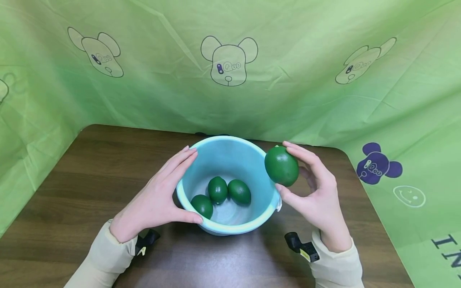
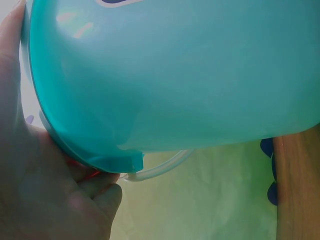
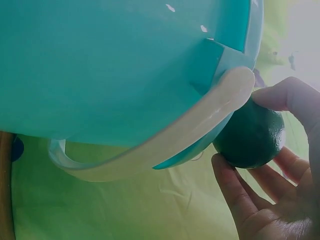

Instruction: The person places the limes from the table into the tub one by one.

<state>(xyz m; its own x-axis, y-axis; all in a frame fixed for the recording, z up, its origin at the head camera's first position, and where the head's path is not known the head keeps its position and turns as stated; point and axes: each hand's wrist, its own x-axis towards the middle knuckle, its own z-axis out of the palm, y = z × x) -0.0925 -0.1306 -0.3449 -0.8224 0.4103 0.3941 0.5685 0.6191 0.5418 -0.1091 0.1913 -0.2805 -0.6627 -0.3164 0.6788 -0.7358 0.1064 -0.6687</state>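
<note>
A light blue bucket (image 1: 230, 229) stands on the table, with three green limes (image 1: 217, 190) lying at its bottom. On its left side my left hand (image 1: 162, 192) grips the rim, thumb at the front and fingers toward the back. The left wrist view shows the fingertips curled at the rim of the bucket (image 2: 175, 75). Between thumb and fingers, my right hand (image 1: 315, 192) pinches another lime (image 1: 281, 165) at the bucket's right rim. In the right wrist view this lime (image 3: 252, 135) is beside the rim, next to the pale handle (image 3: 165, 140).
The brown wooden table (image 1: 108, 172) has rounded far corners. A green cloth (image 1: 165, 96) printed with bear heads hangs behind it and along both sides. Small black devices (image 1: 302, 247) sit at both wrists, by the pale sleeves.
</note>
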